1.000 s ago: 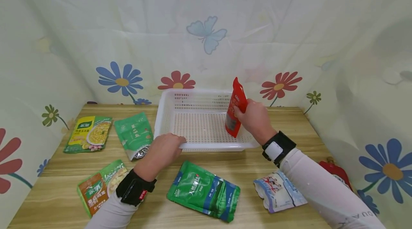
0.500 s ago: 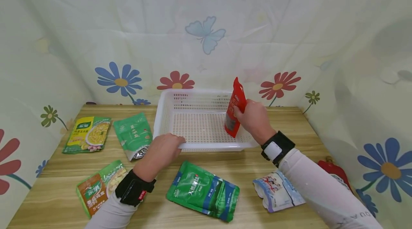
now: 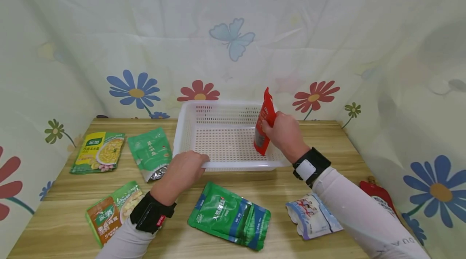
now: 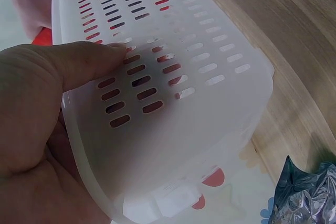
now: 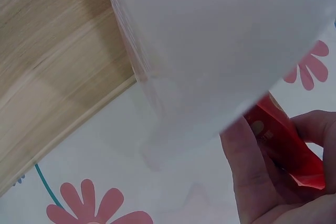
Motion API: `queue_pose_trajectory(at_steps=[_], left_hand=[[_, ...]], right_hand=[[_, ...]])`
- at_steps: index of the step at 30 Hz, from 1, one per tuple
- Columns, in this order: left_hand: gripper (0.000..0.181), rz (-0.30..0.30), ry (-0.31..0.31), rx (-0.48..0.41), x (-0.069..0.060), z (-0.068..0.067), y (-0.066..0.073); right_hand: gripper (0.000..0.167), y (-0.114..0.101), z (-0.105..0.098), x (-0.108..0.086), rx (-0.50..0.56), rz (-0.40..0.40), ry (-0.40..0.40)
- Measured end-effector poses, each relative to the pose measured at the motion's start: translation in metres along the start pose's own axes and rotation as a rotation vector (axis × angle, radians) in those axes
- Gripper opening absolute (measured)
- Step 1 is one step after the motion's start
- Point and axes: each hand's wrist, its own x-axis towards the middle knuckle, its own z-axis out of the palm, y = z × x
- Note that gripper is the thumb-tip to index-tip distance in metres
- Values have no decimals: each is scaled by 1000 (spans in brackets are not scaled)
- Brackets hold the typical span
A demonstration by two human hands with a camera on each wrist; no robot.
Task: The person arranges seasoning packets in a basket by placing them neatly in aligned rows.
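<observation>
A white plastic basket (image 3: 225, 165) with slotted walls stands at the back of the wooden table. My left hand (image 3: 183, 172) grips its near left rim; in the left wrist view the thumb (image 4: 89, 64) lies against the outer wall and the fingers go behind it. With my right hand (image 3: 287, 135) I hold a red pouch (image 3: 265, 121) by its side edge. It stands nearly upright inside the basket's right end, its lower end near the basket floor. The right wrist view has the red pouch (image 5: 286, 148) pinched between thumb and fingers, partly hidden by the basket wall.
Left of the basket lie a yellow-green soup packet (image 3: 98, 151), a green pouch (image 3: 151, 151) and a brown-green packet (image 3: 109, 214). In front is a green-blue pouch (image 3: 229, 216). At right are a white-blue pouch (image 3: 313, 216) and a red spouted pouch (image 3: 378, 194).
My right hand and the red pouch have shifted very slightly left, and the pouch has turned a little more edge-on. The left hand stays on the basket rim.
</observation>
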Motion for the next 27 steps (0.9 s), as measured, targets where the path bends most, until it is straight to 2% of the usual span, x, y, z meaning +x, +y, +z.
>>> queue_pose_trajectory(at_steps=[12,27], left_hand=[[13,-9,-1,-4,1,-1,1],[13,-9,9,-2,0,-1,1]], right_hand=[[52,-1,-3,1,7,52,-60],[52,13,-22,-10,44,10,-67]])
